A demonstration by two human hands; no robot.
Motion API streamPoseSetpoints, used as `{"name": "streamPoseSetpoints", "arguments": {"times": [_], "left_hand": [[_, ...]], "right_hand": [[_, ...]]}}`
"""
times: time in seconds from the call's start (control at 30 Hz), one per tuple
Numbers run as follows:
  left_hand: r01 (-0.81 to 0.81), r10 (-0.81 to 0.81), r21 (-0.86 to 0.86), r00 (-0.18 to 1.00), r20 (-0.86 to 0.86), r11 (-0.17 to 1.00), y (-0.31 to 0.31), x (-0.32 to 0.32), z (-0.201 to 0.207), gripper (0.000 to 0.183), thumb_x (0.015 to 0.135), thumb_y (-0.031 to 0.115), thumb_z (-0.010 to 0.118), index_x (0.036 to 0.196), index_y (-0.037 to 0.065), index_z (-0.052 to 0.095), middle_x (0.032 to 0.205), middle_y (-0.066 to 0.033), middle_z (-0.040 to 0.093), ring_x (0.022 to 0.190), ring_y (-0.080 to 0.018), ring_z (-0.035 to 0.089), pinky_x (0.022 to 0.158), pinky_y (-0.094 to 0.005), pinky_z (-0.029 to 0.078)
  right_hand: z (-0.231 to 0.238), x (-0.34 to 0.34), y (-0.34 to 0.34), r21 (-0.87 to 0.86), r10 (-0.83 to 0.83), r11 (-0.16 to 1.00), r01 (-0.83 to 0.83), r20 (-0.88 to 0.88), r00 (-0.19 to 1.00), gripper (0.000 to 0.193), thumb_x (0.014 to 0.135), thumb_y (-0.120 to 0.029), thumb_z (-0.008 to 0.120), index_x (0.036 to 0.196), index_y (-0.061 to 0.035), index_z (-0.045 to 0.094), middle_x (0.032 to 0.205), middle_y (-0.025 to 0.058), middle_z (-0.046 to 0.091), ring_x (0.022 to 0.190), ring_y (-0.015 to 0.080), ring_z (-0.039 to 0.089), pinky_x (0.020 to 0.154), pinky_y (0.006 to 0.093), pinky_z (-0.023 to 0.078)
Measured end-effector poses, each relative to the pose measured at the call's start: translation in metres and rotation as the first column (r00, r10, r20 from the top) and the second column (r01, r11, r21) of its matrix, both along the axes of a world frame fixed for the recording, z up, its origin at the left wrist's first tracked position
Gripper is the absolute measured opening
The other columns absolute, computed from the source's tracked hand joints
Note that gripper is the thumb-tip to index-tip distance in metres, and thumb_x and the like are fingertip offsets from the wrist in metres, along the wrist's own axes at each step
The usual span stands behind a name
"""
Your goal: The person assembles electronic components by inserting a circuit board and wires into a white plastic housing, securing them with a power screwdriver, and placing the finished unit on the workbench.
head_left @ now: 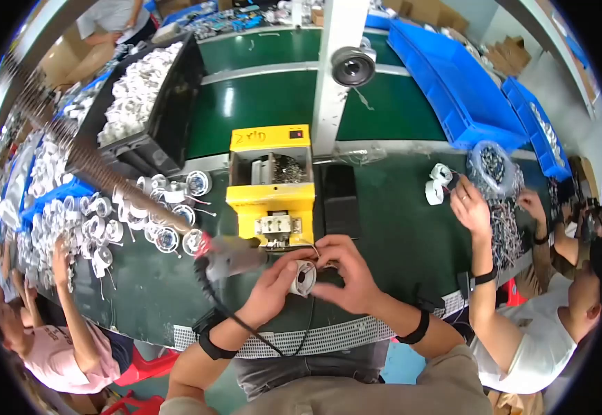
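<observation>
Far left: a co-worker's arm (72, 325) reaches up among white round housings (97, 225) spread on the green table (149, 297); a black bin (152, 104) behind holds more of them.

Left-centre: an electric screwdriver (235, 257) hangs on a coiled cord (72, 149), its body just beside the left hand (273, 287), apparently touching it on the upper left (grip on it unclear, cannot tell).

Centre: the left hand is curled narrow around a white housing (305, 278), holding it from the left and below. The right hand (349, 273) is pinched on the same part from the right, fingers (328, 245) arched over its top by a thin wire. The housing sits between both hands, open face toward the camera, its axis running roughly toward the person. Both hands touch it; the screwdriver lies left of it, so the left hand is the nearer one to the tool.

Just behind the hands: a yellow screw feeder (271, 187), tray of screws on top, outlet close above the housing.

Right: another person's hand (470, 204) by a white part (439, 183) and a clear bag of small parts (493, 166). Blue bins (453, 76) further back.
</observation>
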State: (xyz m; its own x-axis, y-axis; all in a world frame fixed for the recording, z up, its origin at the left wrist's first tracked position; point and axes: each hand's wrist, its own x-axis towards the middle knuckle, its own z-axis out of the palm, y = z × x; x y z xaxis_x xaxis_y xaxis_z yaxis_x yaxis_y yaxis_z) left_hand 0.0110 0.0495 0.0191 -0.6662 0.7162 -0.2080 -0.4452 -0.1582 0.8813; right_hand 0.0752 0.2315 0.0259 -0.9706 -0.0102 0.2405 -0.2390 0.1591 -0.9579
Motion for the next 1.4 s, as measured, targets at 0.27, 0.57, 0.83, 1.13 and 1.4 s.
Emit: {"name": "streamPoseSetpoints", "arguments": {"times": [0.27,0.57,0.83,1.13,1.4], "left_hand": [[-0.26,0.14,-0.156,0.835,-0.533,0.953,-0.02,0.006,0.022,0.034,0.102,0.023,0.038,0.115,-0.002,0.057,0.1,-0.0088,0.064,0.093,-0.0135,0.058,0.086,-0.027,0.045],[-0.023,-0.003,-0.064,0.927,-0.374,0.998,-0.011,0.004,0.006,0.048,0.104,0.035,0.03,0.112,-0.004,0.057,0.099,-0.0064,0.064,0.091,-0.0121,0.059,0.087,-0.0258,0.045],[-0.021,0.028,-0.061,0.992,0.127,0.998,-0.014,0.004,0.01,0.049,0.103,0.04,0.027,0.104,0.002,0.058,0.09,-0.0074,0.065,0.072,-0.0152,0.063,0.051,-0.0272,0.048],[0.025,-0.011,-0.157,0.996,0.087,0.987,-0.014,0.001,0.003,0.047,0.103,0.038,0.028,0.106,0.001,0.058,0.084,-0.0063,0.063,0.067,-0.0136,0.062,0.049,-0.0257,0.048],[0.04,-0.058,-0.18,0.994,-0.096,0.983,-0.008,0.007,0.005,0.04,0.103,0.03,0.035,0.112,-0.002,0.058,0.09,-0.0053,0.063,0.077,-0.0104,0.06,0.065,-0.0242,0.05]], "right_hand": [[0.0,-0.012,0.001,-0.652,0.474,0.749,-0.119,0.401,0.784,0.019,0.094,-0.011,0.055,0.11,-0.002,0.053,0.098,0.0055,0.058,0.091,0.0151,0.057,0.082,0.0303,0.046],[-0.011,-0.007,0.005,-0.618,0.467,0.762,-0.195,0.314,0.827,0.021,0.09,-0.01,0.056,0.108,0.001,0.056,0.097,0.0042,0.059,0.094,0.015,0.056,0.089,0.031,0.044],[0.003,0.002,0.004,-0.246,0.312,0.941,-0.231,0.373,0.874,0.015,0.092,-0.013,0.058,0.089,0.0002,0.063,0.09,0.0031,0.06,0.083,0.0127,0.058,0.076,0.0268,0.045],[0.0,0.007,-0.014,0.412,0.246,0.887,-0.206,-0.045,0.968,0.014,0.084,-0.016,0.066,0.079,-0.0025,0.068,0.076,0.0065,0.051,0.072,0.0207,0.052,0.063,0.0328,0.041],[0.005,0.012,-0.02,0.468,0.047,0.882,-0.049,0.015,0.999,0.011,0.083,-0.012,0.068,0.087,-0.0023,0.066,0.081,0.0077,0.053,0.072,0.0228,0.056,0.063,0.0343,0.044]]}}
